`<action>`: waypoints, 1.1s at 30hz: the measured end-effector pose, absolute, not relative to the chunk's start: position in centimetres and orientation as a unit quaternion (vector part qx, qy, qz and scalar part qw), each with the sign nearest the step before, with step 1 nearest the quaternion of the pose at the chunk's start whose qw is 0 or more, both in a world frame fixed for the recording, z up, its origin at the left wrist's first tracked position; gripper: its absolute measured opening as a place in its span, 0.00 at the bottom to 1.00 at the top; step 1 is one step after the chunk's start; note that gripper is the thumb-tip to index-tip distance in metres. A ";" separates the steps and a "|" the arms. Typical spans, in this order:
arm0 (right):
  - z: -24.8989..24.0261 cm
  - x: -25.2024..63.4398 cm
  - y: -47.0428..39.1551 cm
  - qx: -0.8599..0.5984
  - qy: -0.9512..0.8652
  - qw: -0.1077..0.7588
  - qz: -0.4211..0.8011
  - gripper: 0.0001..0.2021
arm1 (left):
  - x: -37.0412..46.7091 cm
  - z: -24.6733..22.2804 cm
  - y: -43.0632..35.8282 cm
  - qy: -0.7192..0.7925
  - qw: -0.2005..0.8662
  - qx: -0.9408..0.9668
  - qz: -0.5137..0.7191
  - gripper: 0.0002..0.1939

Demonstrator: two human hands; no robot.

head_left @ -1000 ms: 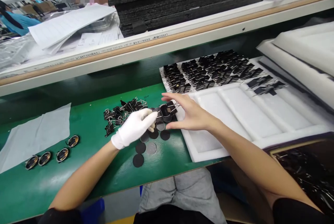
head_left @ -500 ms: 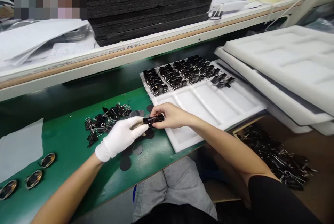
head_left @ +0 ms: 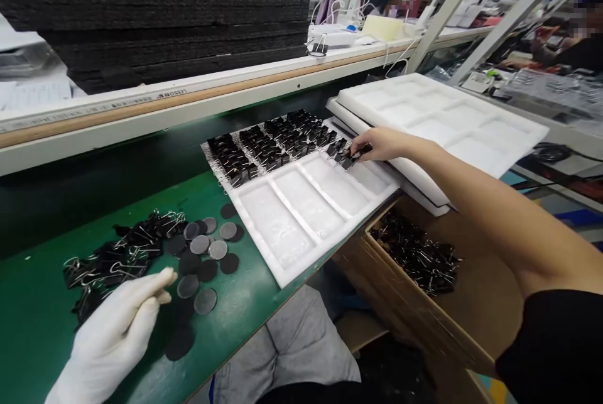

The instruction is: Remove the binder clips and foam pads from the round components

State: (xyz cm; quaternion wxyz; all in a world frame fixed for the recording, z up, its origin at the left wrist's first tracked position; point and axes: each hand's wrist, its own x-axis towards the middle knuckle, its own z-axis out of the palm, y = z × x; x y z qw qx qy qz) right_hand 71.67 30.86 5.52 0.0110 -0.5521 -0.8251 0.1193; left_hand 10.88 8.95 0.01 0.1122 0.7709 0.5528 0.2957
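Observation:
My right hand (head_left: 380,143), bare, pinches a black binder clip (head_left: 362,151) at the far right compartment of the white foam tray (head_left: 320,244). Beside it in that compartment stand a few more black clips. Rows of black binder clips (head_left: 257,147) with silver handles fill the tray's back compartments. My left hand (head_left: 117,328), in a white glove, is low at the left with thumb and fingers drawn together, nothing showing between them. Just beyond it lies a pile of binder clips (head_left: 127,247). Dark and grey round discs (head_left: 200,244) are scattered to its right on the green table.
A cardboard box (head_left: 400,303) with loose binder clips stands below the table's right edge. White foam trays (head_left: 438,115) are stacked at the right. A white rail (head_left: 198,105) runs along the back, with black foam sheets (head_left: 179,14) behind it. People are in the background.
My right hand has gone from beside the left hand to the tray's far right compartment, carrying a clip. My left hand has drawn back toward the lower left. The view has turned right.

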 end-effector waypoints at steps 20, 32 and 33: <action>0.3 71.6 30.7 -0.573 -0.808 -0.092 -0.096 0.12 | 10.8 0.1 9.2 0.496 0.046 0.816 0.294 0.18; 6.2 59.2 27.9 -0.563 -0.811 -0.097 -0.122 0.17 | 4.8 1.6 8.4 0.618 -0.165 0.726 0.252 0.40; 6.7 56.5 27.0 -0.527 -0.839 -0.074 -0.118 0.16 | 3.8 1.7 7.8 0.645 -0.179 0.699 0.253 0.44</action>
